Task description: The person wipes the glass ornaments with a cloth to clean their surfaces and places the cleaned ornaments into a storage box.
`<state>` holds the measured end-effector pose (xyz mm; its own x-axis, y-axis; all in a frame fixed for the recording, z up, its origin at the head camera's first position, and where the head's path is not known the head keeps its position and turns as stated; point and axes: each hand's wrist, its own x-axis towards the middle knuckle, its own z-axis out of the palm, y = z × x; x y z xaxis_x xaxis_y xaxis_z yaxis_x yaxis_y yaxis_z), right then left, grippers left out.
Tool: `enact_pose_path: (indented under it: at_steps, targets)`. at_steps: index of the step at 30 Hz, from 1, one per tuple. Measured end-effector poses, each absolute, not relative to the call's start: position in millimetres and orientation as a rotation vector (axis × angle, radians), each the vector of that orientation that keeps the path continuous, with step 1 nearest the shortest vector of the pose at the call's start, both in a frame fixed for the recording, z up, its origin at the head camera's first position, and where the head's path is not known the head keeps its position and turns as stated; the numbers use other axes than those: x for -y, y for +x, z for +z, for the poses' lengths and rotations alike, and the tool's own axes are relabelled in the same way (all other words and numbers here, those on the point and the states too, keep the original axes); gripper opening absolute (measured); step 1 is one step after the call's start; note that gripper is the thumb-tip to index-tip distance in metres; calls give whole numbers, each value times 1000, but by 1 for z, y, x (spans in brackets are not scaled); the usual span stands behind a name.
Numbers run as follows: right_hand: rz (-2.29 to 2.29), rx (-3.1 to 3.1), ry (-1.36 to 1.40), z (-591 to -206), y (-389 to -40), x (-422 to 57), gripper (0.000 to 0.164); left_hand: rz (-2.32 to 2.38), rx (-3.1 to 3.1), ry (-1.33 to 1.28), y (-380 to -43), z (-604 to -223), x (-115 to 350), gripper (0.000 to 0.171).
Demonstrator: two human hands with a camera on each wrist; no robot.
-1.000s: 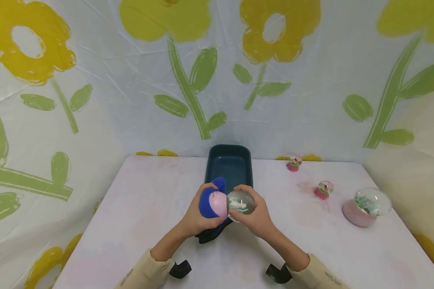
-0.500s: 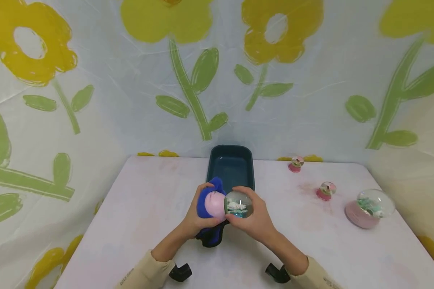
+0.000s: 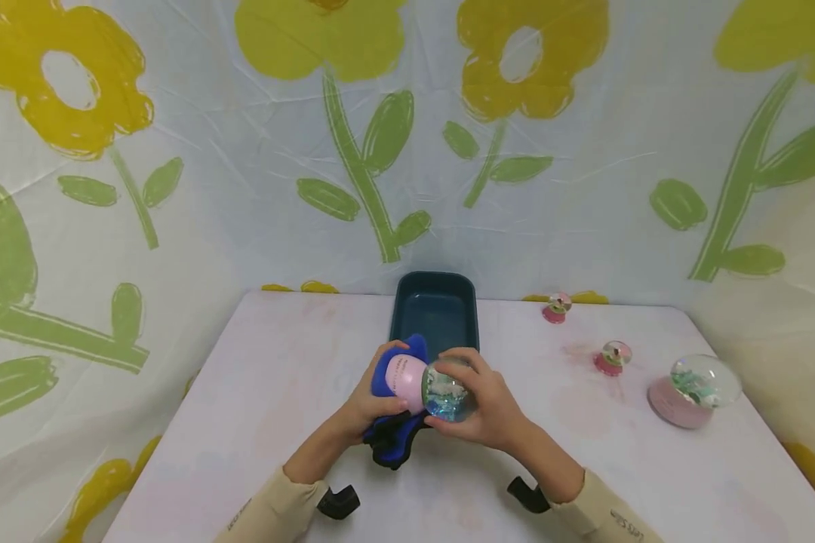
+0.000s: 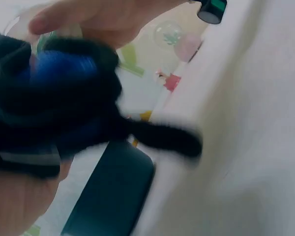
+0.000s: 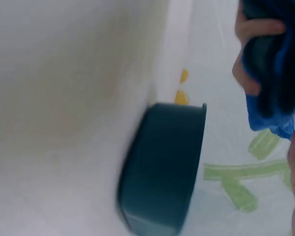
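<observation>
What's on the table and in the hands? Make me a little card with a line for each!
Left hand: holds a blue cloth and the pink base of a snow globe
Right hand: grips the globe's clear dome
Tray: dark teal, beyond the hands
Far small globe: pink base, right of the tray
Nearer small globe: pink base too
Big globe: pink base, clear dome, furthest right

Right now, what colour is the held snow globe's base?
The base is pink, clearest in head view.
</observation>
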<state>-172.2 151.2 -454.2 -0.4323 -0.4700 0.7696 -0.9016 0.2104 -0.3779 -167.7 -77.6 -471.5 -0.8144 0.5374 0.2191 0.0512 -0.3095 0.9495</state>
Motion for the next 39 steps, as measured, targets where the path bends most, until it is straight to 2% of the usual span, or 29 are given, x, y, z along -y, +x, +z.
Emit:
enact_pose_path:
  at_steps: [4,10,14,18,25,31,35,39]
  targets:
    - [1516,2102,1109,-461,-173,-153,66,2140,-1909,862,-169,-472,73,76]
    - [2231,2424,533,-457,-170,-156,48,1869,-2406,1143,-170,-476,69,76]
    - [2324,2533,330,-455,-168,-153,50,1843,-2464,1191,-172,-483,70,75]
    - [2136,2465,428,-456,-162,-147,48,1953,-2348,1108,-174,-486,72,76]
    - [1549,2368,759,-464,-161,-143,62,2157,-1987,779,-175,-489,73,77]
    - [991,2236,1088,-460,-167,-151,67,2189,-1525,586,-180,-490,75,67]
    - [1013,2158,1148,-462,-172,-153,65,2171,-1625,605,-179,-485,74,69]
    - [1344,2191,1067,-463,-176,-153,62,2190,-1837,712,-177,-481,69,70]
